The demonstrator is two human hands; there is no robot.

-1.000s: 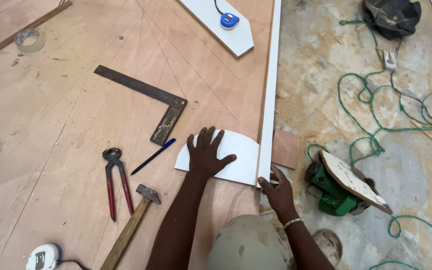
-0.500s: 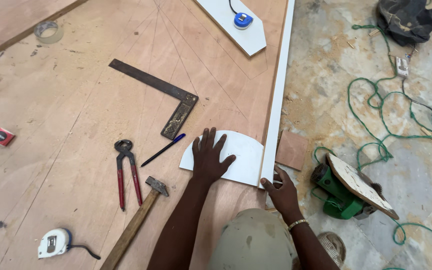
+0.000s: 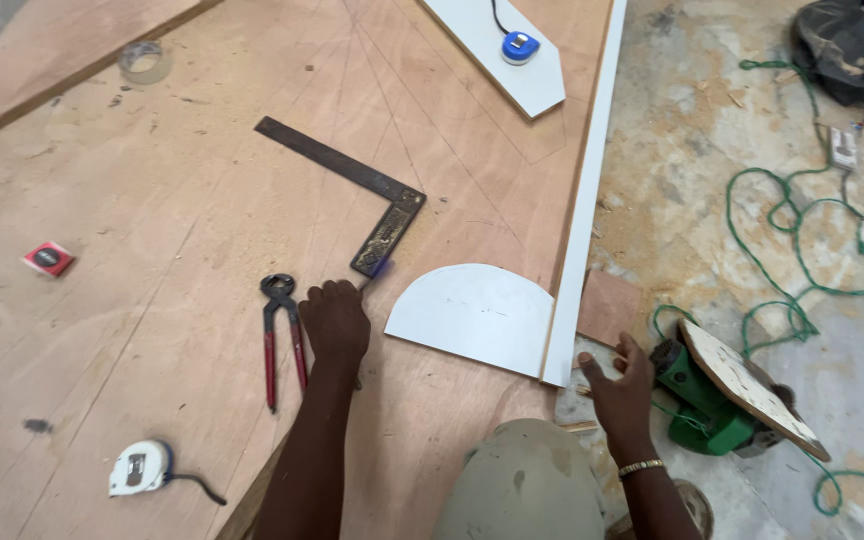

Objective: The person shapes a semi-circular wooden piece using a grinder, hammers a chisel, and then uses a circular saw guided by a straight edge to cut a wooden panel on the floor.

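The left hand [image 3: 335, 322] lies knuckles-up on the plywood sheet [image 3: 152, 200], fingers curled over a blue pen [image 3: 377, 270] at the end of the steel try square [image 3: 352, 195] — whether it grips it, I cannot tell. The right hand [image 3: 620, 378] rests loosely spread by the long white strip [image 3: 584, 200], bracing nothing. Between them lies a smooth white half-round panel [image 3: 472, 315]; red-handled pincers [image 3: 279, 335] lie just beside the left hand.

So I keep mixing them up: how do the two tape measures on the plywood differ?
The white tape measure lies on bare plywood near the left hand's forearm, a dark strap trailing from it. The blue tape measure sits farther off on a white pointed board, also with a dark cord. Both lie untouched.
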